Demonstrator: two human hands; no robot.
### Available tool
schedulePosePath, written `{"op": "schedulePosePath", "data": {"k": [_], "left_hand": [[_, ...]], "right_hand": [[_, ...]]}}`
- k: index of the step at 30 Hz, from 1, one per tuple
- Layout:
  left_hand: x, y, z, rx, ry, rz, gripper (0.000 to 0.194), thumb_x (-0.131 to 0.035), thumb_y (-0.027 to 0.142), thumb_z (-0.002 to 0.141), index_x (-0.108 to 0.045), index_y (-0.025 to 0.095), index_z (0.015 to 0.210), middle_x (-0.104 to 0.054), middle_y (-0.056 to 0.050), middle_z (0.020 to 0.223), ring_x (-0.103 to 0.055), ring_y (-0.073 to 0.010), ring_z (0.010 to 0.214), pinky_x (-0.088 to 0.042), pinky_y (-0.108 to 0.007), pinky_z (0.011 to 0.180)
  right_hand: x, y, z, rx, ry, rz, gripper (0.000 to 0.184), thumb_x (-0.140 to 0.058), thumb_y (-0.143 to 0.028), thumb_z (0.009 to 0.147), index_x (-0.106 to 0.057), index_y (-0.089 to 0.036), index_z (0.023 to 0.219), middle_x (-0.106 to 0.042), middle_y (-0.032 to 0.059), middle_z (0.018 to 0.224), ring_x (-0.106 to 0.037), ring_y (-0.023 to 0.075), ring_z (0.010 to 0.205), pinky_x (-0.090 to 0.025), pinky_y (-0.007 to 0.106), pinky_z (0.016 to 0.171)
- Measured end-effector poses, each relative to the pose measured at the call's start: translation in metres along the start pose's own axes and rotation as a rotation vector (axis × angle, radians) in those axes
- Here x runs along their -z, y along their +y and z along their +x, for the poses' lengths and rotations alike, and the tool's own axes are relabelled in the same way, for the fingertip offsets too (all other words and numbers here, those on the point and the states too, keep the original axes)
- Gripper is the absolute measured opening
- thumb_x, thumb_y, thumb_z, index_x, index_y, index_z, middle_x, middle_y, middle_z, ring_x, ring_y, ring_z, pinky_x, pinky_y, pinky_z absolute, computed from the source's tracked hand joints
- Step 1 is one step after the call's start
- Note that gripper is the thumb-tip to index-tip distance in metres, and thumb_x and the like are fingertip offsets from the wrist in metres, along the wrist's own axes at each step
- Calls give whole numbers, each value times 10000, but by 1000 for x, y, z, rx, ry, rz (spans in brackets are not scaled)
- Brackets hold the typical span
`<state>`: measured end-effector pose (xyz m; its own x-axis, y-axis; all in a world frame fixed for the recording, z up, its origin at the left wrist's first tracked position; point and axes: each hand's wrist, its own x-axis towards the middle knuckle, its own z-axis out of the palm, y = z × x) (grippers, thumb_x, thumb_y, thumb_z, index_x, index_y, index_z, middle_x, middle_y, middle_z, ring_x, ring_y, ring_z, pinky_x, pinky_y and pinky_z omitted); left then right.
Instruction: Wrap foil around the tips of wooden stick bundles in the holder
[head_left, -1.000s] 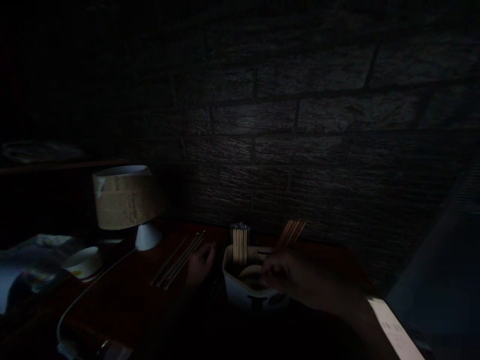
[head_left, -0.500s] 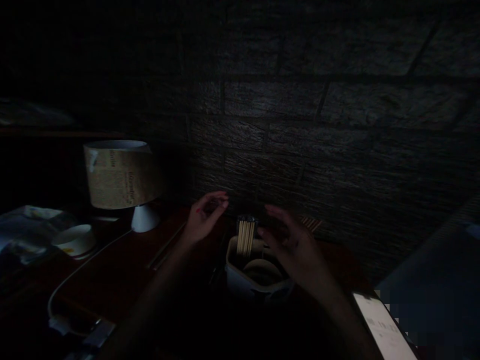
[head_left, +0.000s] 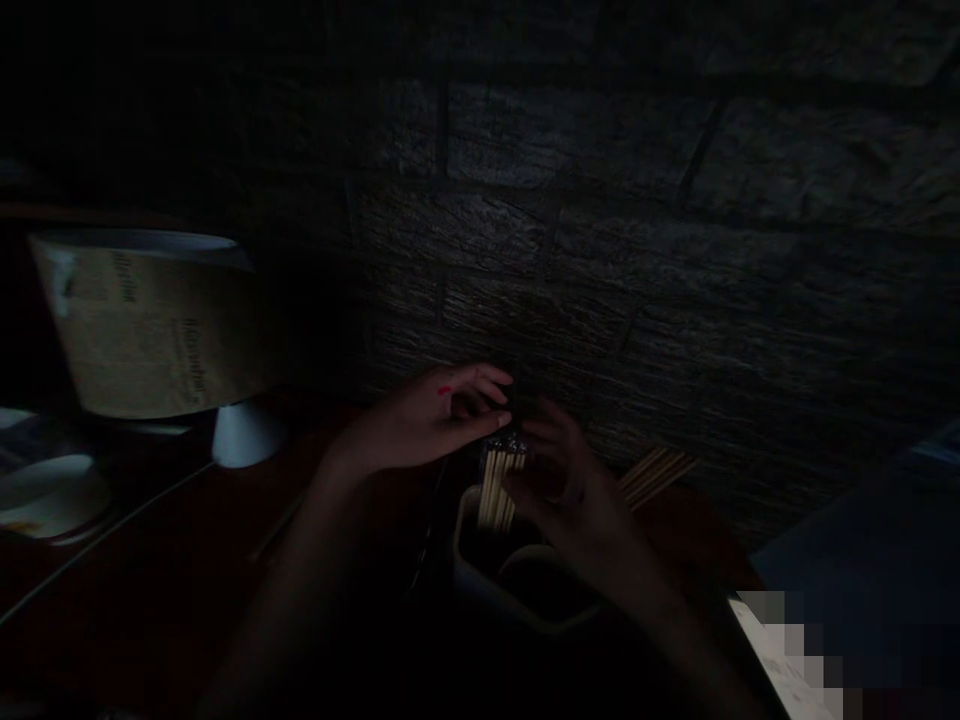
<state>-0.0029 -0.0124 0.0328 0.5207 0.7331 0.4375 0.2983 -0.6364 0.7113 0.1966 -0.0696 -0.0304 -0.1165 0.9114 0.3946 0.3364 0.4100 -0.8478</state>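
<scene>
A bundle of pale wooden sticks (head_left: 496,490), probably chopsticks, stands almost upright in a light angular container (head_left: 459,555). Dark shiny wrapping (head_left: 504,440) covers its top end. My left hand (head_left: 450,415) hovers at that wrapped end, fingers curved and thumb apart, with a red mark on the skin. Whether its thumb touches the wrapping is hard to see. Against the bundle's right side is my right hand (head_left: 574,485), its thumb overlapping the sticks and its fingers spread beside the wrapping. Inside the container a round rim shows dimly. Deep shadow hides much detail.
More thin brown sticks (head_left: 656,475) lie to the right behind my right hand. A lamp with a newspaper-print shade (head_left: 161,330) stands left, beside a white paper bowl (head_left: 56,495). A lit phone (head_left: 780,655) is at lower right. A brick-patterned wall (head_left: 487,240) rises behind.
My left hand has moved right, from beside the bundle to its wrapped top. My right hand has come closer to the sticks. The camera view has shifted nearer and to the right.
</scene>
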Motion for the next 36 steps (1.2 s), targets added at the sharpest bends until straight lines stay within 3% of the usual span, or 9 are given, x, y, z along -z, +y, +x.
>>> {"op": "schedulePosePath", "data": {"k": [6, 16, 26, 31, 36], "left_hand": [[0, 3, 0, 55, -114, 42, 324, -616, 309, 886, -637, 185, 1185, -758, -35, 982, -716, -181, 914, -549, -270, 784], [-3, 5, -1, 35, -177, 30, 281, -594, 306, 902, -648, 183, 1149, -763, -36, 956, -724, -183, 882, -539, -257, 739], [-5, -1, 0, -2, -208, 75, 275, -608, 298, 904, -655, 187, 1151, -766, -44, 993, -724, -182, 900, -533, -252, 738], [-6, -1, 0, 6, -202, 68, 287, -625, 284, 888, -655, 185, 1156, -771, -44, 989, -727, -186, 909, -540, -267, 761], [-7, -2, 1, 20, -197, 46, 266, -651, 274, 861, -673, 190, 1112, -781, -34, 947, -739, -191, 865, -544, -264, 730]], "right_hand": [[2, -1, 0, -56, -38, 44, 826, -684, -297, 851, -212, -299, 1529, -595, 107, 1288, -637, 236, 1127, -601, 411, 880], [-3, 1, 1, -75, -72, 31, 834, -655, -285, 853, -183, -260, 1540, -662, 104, 1206, -704, 228, 1010, -601, 423, 880], [-5, 3, 1, -63, -74, 13, 825, -655, -267, 847, -201, -221, 1534, -693, 100, 1158, -699, 225, 1030, -588, 402, 886], [1, 0, -1, -98, -102, 49, 837, -661, -319, 869, -168, -275, 1544, -660, 92, 1217, -710, 211, 1004, -605, 386, 862], [12, -8, -3, -76, -88, 0, 751, -651, -319, 861, -270, -249, 1504, -663, 96, 1202, -700, 220, 1029, -602, 380, 873]]}}
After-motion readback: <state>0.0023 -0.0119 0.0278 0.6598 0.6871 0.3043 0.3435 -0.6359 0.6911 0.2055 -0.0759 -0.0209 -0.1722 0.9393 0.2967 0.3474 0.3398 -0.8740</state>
